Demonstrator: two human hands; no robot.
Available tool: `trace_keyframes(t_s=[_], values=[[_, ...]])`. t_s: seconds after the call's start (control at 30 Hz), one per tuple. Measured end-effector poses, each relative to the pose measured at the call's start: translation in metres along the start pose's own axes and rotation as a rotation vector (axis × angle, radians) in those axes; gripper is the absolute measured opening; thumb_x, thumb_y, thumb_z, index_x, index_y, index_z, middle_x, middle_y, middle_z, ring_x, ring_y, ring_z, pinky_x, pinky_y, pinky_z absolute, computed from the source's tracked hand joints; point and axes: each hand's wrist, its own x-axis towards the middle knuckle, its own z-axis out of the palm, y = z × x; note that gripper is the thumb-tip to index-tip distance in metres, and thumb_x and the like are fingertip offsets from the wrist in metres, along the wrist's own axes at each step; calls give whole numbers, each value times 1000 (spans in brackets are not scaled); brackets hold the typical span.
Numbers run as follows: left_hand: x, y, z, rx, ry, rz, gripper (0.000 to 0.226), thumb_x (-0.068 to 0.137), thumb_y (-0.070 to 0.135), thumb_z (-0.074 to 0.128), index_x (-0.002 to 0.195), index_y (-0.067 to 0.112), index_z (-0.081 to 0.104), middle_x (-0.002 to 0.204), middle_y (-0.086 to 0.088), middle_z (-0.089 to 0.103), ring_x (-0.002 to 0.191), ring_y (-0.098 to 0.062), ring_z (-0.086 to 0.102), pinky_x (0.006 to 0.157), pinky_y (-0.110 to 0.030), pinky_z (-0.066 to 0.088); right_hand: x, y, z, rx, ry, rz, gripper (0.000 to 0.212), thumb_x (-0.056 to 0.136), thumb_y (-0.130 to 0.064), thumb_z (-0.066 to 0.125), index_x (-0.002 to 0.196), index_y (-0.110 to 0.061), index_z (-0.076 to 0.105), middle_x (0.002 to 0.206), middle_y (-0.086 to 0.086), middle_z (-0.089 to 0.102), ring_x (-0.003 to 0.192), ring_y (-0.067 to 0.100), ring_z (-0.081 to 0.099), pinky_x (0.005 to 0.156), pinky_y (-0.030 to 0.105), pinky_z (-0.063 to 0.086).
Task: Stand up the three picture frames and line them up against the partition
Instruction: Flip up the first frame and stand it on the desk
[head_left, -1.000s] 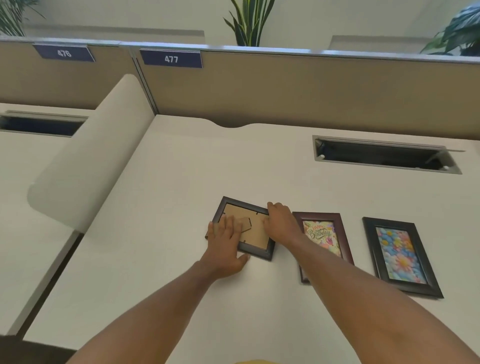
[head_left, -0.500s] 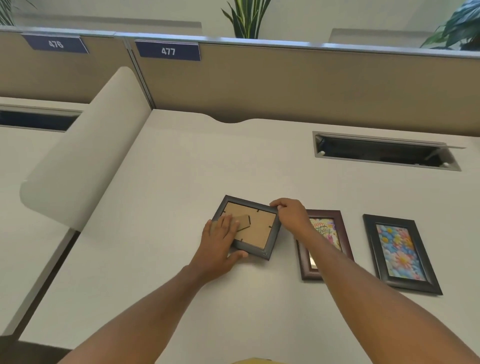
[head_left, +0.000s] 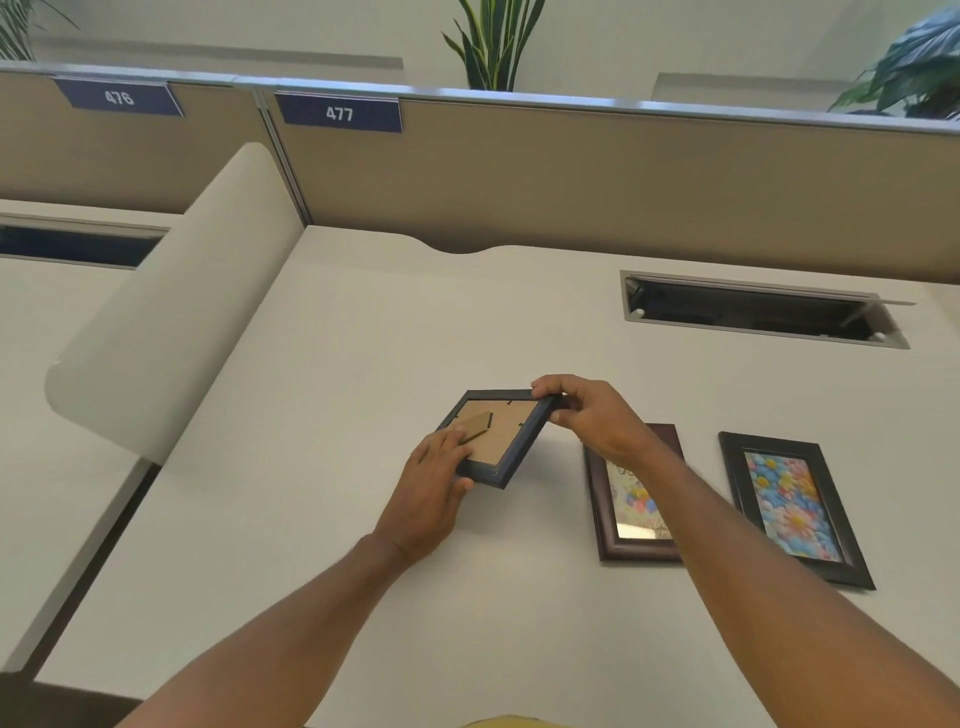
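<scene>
Hands both gripped the dark frame (head_left: 496, 436), back up, tilted above mid-worktop (head_left: 363, 338): your left hand (head_left: 434, 486) at its near corner, right hand (head_left: 592, 421) at its far corner. Two frames lay flat toward the right edge.

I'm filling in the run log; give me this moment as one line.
step: first frame | dark frame back-up, held by left hand and right hand | brown frame, flower frame flat | standing: none
</scene>
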Motion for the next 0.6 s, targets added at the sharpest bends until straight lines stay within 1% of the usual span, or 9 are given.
trace_keyframes(t_s=[0.1, 0.17, 0.27, 0.33, 0.4, 0.43, 0.47, 0.53, 0.6], values=[[-2, 7, -4, -48, 52, -68, 39, 106, 32, 29, 138, 21, 49, 150, 3, 50, 138, -13, 45, 122, -45, 17, 0, -12, -5, -53, -9, -45, 32, 87, 5, 63, 103, -21, 72, 109, -2, 70, 103, 11, 66, 93, 25, 50], [-4, 11, -5, -61, 134, -120, 39, 106, 29, 28, 134, 20, 53, 136, 9, 58, 126, -8, 53, 121, -51, 20, -2, -20, -8, -70, -11, -44, 30, 86, 2, 64, 101, -22, 73, 99, -1, 74, 93, 9, 70, 88, 24, 51], [-2, 18, -5, -78, 269, -222, 36, 106, 26, 29, 119, 15, 61, 91, 18, 62, 88, -2, 55, 115, -52, 30, -6, -31, -7, -64, 5, -73, 25, 89, 0, 60, 99, -18, 73, 91, 2, 74, 82, 10, 72, 79, 18, 53], [4, 24, -8, -109, 364, -272, 29, 105, 21, 34, 101, 19, 62, 67, 20, 49, 72, 1, 51, 98, -45, 44, -8, -36, -4, -66, 28, -102, 20, 90, -1, 60, 98, -15, 72, 88, 4, 73, 75, 10, 71, 72, 17, 53], [11, 29, -13, -194, 419, -293, 25, 105, 22, 36, 88, 29, 54, 66, 19, 50, 67, 1, 51, 70, -31, 44, -9, -39, -1, -111, 56, -115, 16, 91, -6, 60, 94, -17, 72, 83, 1, 72, 68, 10, 69, 67, 17, 53], [14, 30, -14, -263, 411, -322, 25, 105, 27, 36, 86, 31, 51, 69, 17, 54, 68, -2, 52, 65, -27, 41, -9, -40, 1, -136, 74, -115, 16, 91, -8, 61, 92, -20, 71, 80, -2, 71, 65, 10, 68, 64, 16, 53], [17, 31, -15, -335, 384, -364, 27, 106, 33, 34, 84, 29, 50, 73, 13, 57, 70, -4, 53, 64, -26, 41, -8, -40, 2, -153, 94, -111, 15, 91, -9, 61, 91, -22, 70, 77, -4, 70, 62, 9, 68, 62, 15, 52], [21, 30, -16, -448, 319, -445, 39, 105, 43, 32, 82, 19, 51, 77, 0, 59, 73, -13, 55, 64, -33, 45, -7, -38, 3, -160, 133, -94, 15, 91, -10, 62, 93, -23, 68, 73, -6, 69, 57, 8, 67, 58, 10, 48], [26, 29, -19, -536, 250, -537, 46, 104, 49, 32, 89, 15, 59, 86, -3, 67, 82, -17, 64, 71, -39, 53, -5, -36, 4, -157, 164, -71, 14, 91, -11, 63, 95, -23, 68, 69, -5, 68, 54, 8, 66, 56, 8, 46]])
